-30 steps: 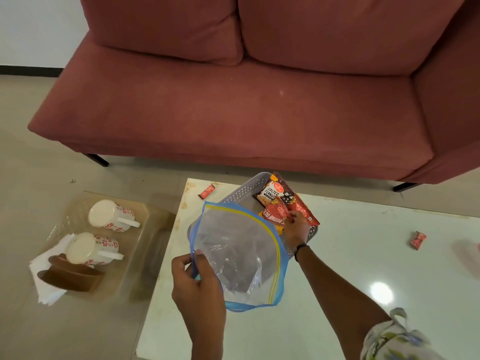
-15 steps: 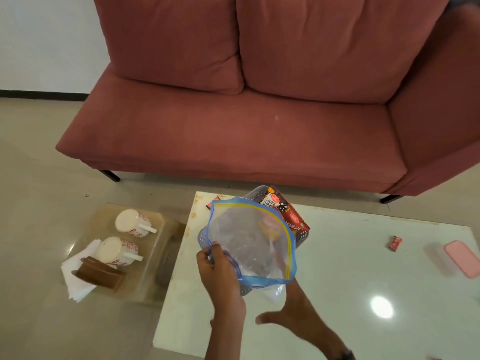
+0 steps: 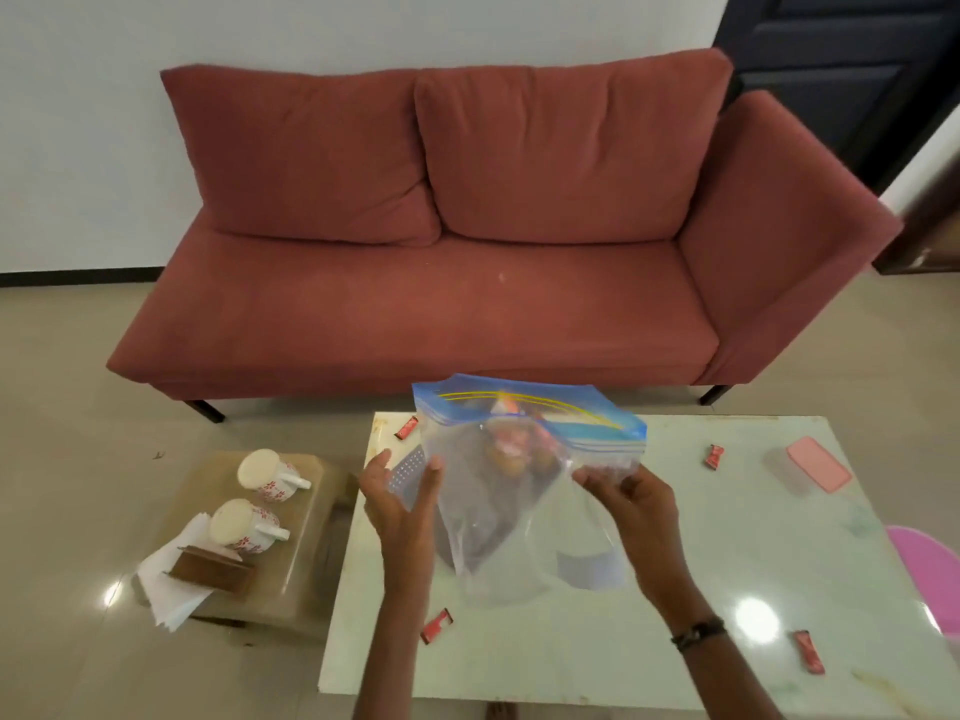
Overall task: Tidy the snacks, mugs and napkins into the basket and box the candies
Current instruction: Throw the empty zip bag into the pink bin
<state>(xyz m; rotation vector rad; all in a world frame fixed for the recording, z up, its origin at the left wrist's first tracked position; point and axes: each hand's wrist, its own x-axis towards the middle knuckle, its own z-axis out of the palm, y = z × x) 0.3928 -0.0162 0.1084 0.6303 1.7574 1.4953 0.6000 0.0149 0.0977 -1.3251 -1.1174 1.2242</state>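
I hold a clear zip bag with a blue and yellow zip upright over the white table. My left hand touches its left edge with the thumb, fingers spread. My right hand pinches its right side under the zip. Behind the bag stands the grey basket, mostly hidden, with red snack packets showing through the plastic. Red candies lie on the table at the far left, right, front left and front right. A box with a pink lid sits at the right.
A low side table on the left carries two white mugs with red flowers, white napkins and a brown wooden holder. A red sofa stands behind. A pink round thing is at the right edge.
My right hand rose from the table to the bag's right side. The bag turned from mouth-up to flat, facing me. My left hand's grip loosened. The view pulled back and up.
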